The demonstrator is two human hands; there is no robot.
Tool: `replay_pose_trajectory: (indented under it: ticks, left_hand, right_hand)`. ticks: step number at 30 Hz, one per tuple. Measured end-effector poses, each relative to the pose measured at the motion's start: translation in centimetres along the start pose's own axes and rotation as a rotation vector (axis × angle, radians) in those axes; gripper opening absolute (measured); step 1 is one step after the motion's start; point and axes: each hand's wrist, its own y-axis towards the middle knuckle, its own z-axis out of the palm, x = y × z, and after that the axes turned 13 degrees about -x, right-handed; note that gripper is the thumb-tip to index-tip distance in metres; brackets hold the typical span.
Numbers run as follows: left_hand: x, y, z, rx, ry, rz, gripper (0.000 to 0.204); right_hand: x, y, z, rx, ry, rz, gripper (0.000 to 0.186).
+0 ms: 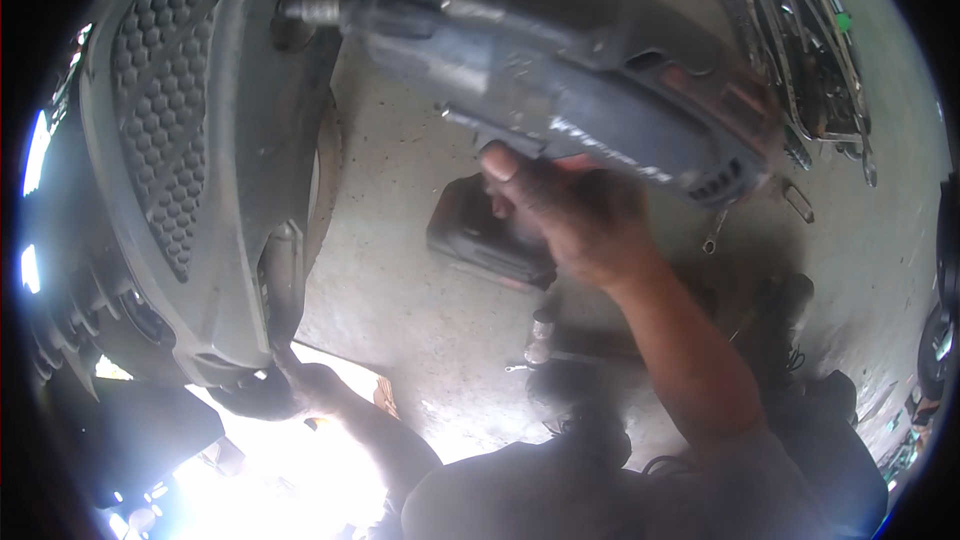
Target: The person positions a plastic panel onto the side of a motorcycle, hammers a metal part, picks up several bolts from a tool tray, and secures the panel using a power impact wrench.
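My right hand (590, 215) is wrapped around the handle of a dark grey cordless impact wrench (540, 60), thumb near the trigger. A black block, apparently its battery pack (485, 235), shows below the hand. The wrench lies across the upper middle, its silver socket (318, 8) pointing left at a dark bracket beside a grey plastic footboard panel (230, 140) with a honeycomb pad. Whether the socket sits on a fastener, I cannot tell. At the panel's lower end, my left hand (305, 385) grips its edge, fingers partly hidden in shadow.
Spanners and other metal hand tools lie in a tray (815, 60) at the far right. A loose spanner (712, 235) rests on the concrete floor (385, 310). A small cylindrical metal piece (540, 337) stands near my knees. Strong glare covers the lower left.
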Motion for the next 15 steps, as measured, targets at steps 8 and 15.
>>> replay_pose_trajectory:
  ticks: [8, 15]
  left_hand:
    - [-1.0, -1.0, 1.1, 0.013, -0.056, -0.038, 0.081]
    - [-1.3, -2.5, 1.2, 0.008, -0.026, -0.134, 0.084]
  right_hand:
    - [1.0, 1.3, -3.1, -0.090, -0.357, 0.155, 0.033]
    - [2.0, 2.5, -3.8, -0.048, -0.441, 0.245, 0.034]
